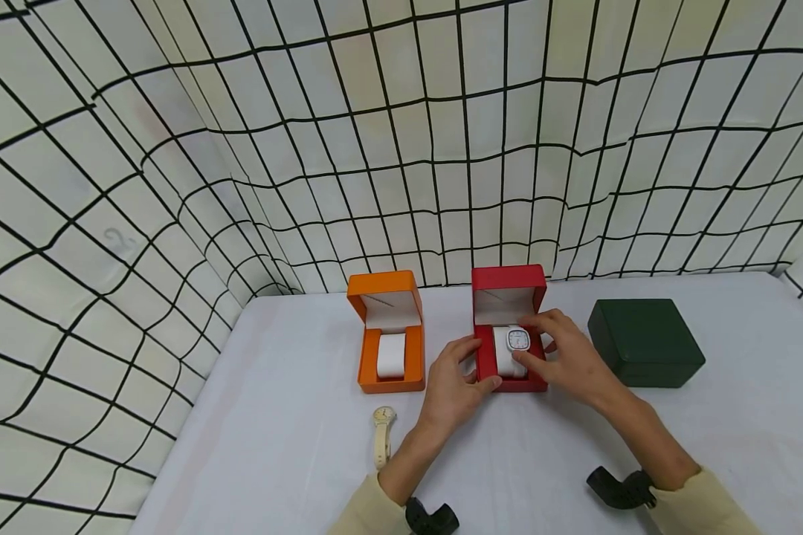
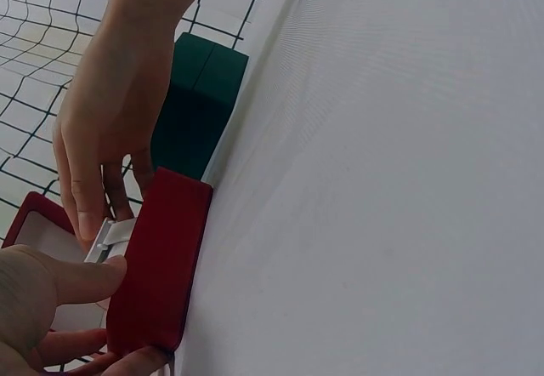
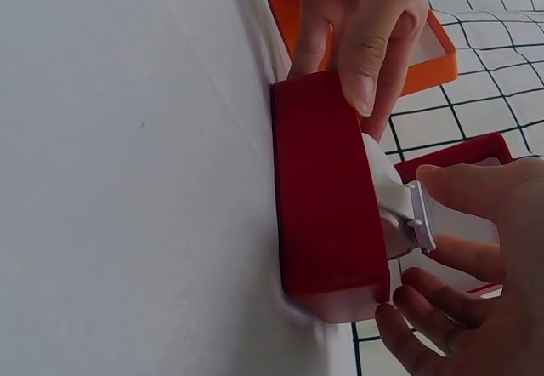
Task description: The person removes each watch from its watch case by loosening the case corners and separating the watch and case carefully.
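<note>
A red watch box (image 1: 510,386) stands open on the table, its lid raised at the back. Inside it, a white watch (image 1: 518,340) is wrapped round a white cushion, with its square-edged face up. My left hand (image 1: 453,383) grips the box at its left side, thumb on the front rim and fingers along the outer wall. From the right, my right hand (image 1: 572,360) pinches the watch between thumb and forefinger at the edges of its face. In the right wrist view, the watch case (image 3: 421,216) stands out from the box, close between those fingertips.
An open orange watch box (image 1: 391,386) with a bare white cushion (image 1: 391,355) stands to the left. Nearer me lies a cream watch (image 1: 383,435) beside my left forearm. A closed green box (image 1: 645,342) sits at the right. Black netting (image 1: 468,160) rises behind the white-covered table (image 1: 274,446).
</note>
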Tool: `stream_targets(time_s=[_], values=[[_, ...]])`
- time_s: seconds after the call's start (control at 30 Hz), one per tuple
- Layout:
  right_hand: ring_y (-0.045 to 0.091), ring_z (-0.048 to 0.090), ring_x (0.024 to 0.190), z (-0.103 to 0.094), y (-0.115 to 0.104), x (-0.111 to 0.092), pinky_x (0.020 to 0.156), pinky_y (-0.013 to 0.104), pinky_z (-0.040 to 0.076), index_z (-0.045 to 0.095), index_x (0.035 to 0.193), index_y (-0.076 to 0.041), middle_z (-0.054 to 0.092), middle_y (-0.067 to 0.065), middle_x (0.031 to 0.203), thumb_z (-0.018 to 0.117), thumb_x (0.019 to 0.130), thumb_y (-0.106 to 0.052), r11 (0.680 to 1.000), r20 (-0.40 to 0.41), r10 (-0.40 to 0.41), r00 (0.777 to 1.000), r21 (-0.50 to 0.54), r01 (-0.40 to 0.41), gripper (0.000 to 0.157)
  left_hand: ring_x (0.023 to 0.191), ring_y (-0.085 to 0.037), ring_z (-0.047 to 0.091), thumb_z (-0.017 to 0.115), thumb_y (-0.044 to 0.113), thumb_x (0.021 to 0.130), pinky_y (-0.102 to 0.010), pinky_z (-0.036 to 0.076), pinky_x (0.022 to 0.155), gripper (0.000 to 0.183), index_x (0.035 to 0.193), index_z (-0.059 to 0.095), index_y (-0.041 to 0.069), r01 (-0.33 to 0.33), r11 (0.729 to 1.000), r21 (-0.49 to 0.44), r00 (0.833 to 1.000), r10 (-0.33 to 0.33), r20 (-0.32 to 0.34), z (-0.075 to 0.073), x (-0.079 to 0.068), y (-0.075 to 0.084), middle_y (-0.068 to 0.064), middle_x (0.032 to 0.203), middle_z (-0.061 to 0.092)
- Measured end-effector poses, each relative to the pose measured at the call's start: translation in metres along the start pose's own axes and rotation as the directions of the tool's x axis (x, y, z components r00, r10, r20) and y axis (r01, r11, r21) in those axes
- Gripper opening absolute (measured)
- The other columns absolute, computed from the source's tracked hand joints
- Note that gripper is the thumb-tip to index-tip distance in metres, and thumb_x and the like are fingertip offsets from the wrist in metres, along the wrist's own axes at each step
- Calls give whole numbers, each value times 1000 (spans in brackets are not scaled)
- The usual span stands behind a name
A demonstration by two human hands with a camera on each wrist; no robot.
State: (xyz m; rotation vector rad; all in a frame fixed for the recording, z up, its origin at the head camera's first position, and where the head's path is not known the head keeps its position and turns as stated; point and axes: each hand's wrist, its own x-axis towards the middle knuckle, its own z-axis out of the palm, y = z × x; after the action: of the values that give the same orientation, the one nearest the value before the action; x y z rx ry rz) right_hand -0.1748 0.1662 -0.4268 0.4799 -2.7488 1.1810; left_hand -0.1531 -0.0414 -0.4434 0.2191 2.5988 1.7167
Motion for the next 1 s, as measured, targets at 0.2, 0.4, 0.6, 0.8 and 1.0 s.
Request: stream_targets(time_s=[0.2, 0.4, 0.6, 0.8, 1.0], values=[[33, 60, 113, 4, 1, 2, 87, 49, 63, 62, 138, -2, 62, 20, 129, 84, 87, -20, 999, 20, 13, 1000, -30, -13, 59, 140, -34, 56, 85, 7, 86, -37, 61, 94, 65, 144, 59, 0, -4, 1000, 10, 1000, 4, 2, 0, 0, 1, -15, 151, 55], [34, 58, 114, 3, -1, 4, 87, 49, 63, 62, 138, -5, 64, 21, 130, 84, 87, -22, 998, 36, 40, 999, -44, -38, 58, 140, -33, 56, 85, 8, 86, -36, 61, 94, 65, 145, 59, 1, -6, 1000, 14, 1000, 6, 10, -1, 0, 1, -15, 152, 54], [36, 58, 115, 3, 0, 3, 86, 50, 63, 64, 136, -7, 64, 22, 131, 85, 86, -19, 999, 33, 42, 999, -26, -41, 56, 141, -33, 55, 85, 8, 86, -36, 61, 94, 64, 145, 59, 1, 0, 1000, 15, 1000, 0, 16, -1, 0, 0, -14, 153, 54], [37, 61, 110, 1, -1, 1, 82, 48, 64, 65, 133, -11, 64, 22, 126, 86, 86, -19, 999, 43, 53, 998, -6, -52, 53, 141, -33, 54, 85, 9, 86, -36, 61, 95, 65, 145, 59, 2, 14, 1000, 22, 1000, -14, 18, -1, 0, 1, -13, 153, 54], [36, 65, 109, 1, 1, 0, 85, 51, 63, 64, 132, -11, 68, 20, 126, 86, 85, -16, 1000, 31, 16, 999, -7, -15, 52, 141, -33, 55, 85, 9, 86, -36, 61, 95, 65, 145, 59, 2, 12, 1000, 28, 1000, -13, 17, -1, 0, 1, -13, 153, 53]])
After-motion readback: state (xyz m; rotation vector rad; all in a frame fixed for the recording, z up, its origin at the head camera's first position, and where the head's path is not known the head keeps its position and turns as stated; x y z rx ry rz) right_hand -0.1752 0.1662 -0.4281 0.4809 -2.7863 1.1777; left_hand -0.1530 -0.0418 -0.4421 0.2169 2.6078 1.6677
